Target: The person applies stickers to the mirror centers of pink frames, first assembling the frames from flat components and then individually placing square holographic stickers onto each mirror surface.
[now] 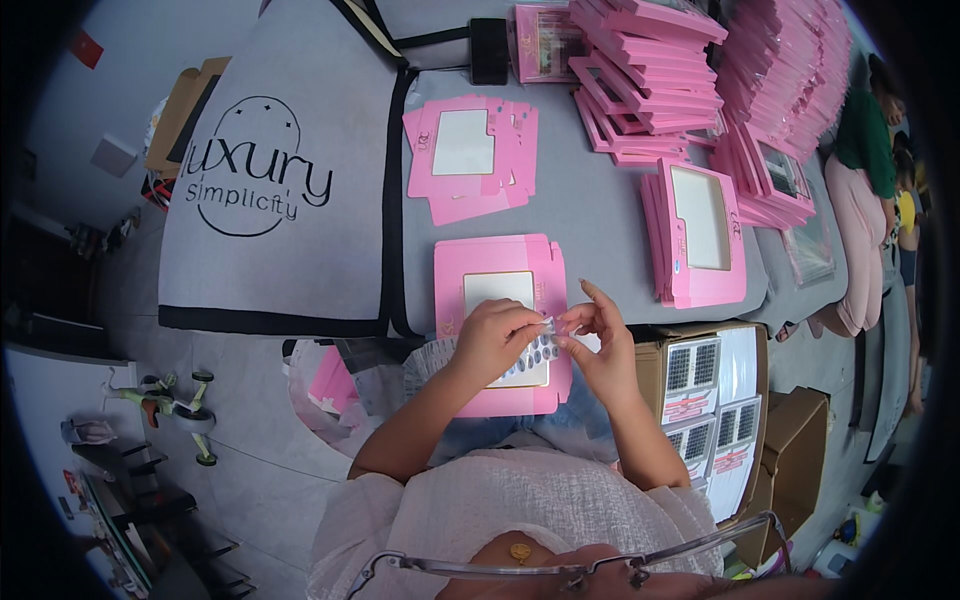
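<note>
A flat pink window-front cardboard box (470, 402) rests across my lap, half against the couch edge. Over its window lies a small sheet of oval stickers (538, 362) in silver and bluish tones. My left hand (492, 335) is closed, its thumb and forefinger pinching the upper edge of this sheet. Right beside those fingertips, my right hand (603, 345) has thumb and forefinger together at the sheet's upper right corner, the other fingers raised. Whatever small piece sits in the right pinch is too small to make out.
On the grey couch (590, 220), flat pink box blanks (425, 180) lie ahead and stacked window boxes (700, 235) stand right. Taller pink piles (645, 80) rise behind. A carton (650, 380) of printed sheets is at my right; a bag (310, 390) sits left. A person (860, 200) is far right.
</note>
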Demonstrator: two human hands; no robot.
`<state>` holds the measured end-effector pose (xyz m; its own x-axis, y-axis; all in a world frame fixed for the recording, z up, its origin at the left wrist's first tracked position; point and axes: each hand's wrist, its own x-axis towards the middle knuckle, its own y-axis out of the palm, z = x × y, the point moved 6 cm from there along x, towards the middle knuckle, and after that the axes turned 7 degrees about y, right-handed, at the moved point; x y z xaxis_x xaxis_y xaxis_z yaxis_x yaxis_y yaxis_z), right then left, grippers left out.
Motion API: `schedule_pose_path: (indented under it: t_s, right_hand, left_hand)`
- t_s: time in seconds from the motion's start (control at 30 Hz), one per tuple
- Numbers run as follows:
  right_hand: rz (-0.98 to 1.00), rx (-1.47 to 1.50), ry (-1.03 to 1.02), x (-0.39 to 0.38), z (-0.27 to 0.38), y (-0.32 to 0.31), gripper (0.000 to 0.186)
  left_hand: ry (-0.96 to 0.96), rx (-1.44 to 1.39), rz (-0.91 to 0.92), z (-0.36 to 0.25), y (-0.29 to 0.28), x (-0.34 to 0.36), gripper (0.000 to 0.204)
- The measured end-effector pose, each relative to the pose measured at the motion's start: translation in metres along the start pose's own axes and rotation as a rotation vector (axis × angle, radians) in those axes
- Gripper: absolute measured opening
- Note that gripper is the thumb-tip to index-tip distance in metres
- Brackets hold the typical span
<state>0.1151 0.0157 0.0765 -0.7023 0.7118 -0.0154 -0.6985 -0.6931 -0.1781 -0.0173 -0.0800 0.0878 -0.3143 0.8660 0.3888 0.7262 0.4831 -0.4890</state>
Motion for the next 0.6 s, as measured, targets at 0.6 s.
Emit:
schedule_pose_path:
  t_s: [0.6]
  right_hand:
    - [-0.004, -0.147, -0.003, 0.010, 0.016, 0.003, 0.074]
  left_hand:
    - [0.097, 0.065, 0.035, -0.005, 0.002, -0.002, 0.005]
